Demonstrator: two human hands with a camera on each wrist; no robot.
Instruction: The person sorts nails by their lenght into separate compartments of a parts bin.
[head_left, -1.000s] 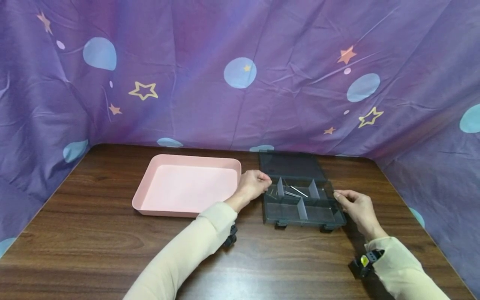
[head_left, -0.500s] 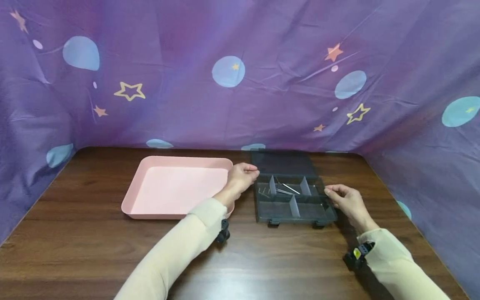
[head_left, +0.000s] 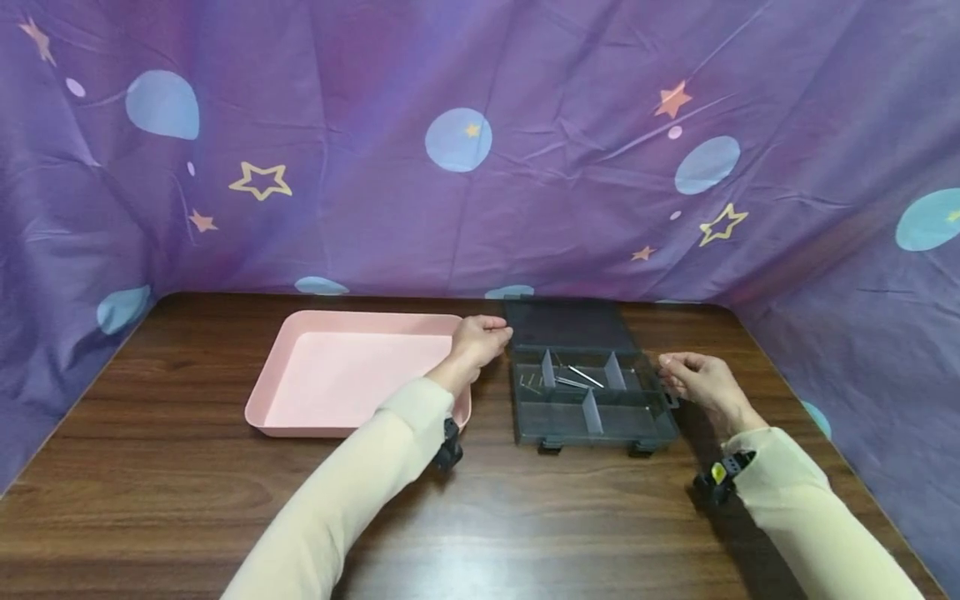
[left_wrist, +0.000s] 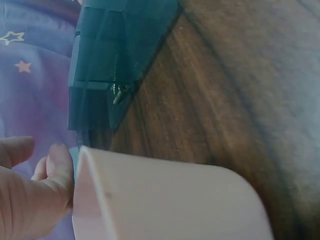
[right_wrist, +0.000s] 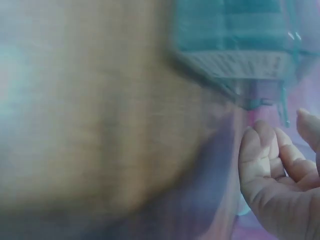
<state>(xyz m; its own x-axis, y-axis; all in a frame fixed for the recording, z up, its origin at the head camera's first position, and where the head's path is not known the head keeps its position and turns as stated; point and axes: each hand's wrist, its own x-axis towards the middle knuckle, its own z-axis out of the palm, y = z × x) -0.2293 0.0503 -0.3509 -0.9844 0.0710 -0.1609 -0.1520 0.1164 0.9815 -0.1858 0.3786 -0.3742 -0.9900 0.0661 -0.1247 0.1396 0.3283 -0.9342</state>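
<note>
A dark, see-through compartment box (head_left: 555, 417) stands with its lid (head_left: 566, 325) folded back flat behind it. Slim metal rods (head_left: 585, 377) lie in its back middle compartment, and small bent metal pieces (head_left: 531, 383) in the back left one. My left hand (head_left: 480, 342) is over the pink tray's right edge, left of the lid; in the left wrist view its thumb and finger are apart with nothing between them. Just right of the box is my right hand (head_left: 705, 383). Its fingers are loosely bent and apart from the box (right_wrist: 230, 30) in the right wrist view.
A pink shallow tray (head_left: 360, 375) sits left of the box on the brown wooden table (head_left: 480, 517). Behind and beside the table hangs a purple patterned cloth (head_left: 375, 150). Two latches (head_left: 550, 448) stick out from the box's front.
My left hand has drawn back from the box's left edge towards the tray. My right hand has come away from the box's right edge. The head view has shifted slightly right.
</note>
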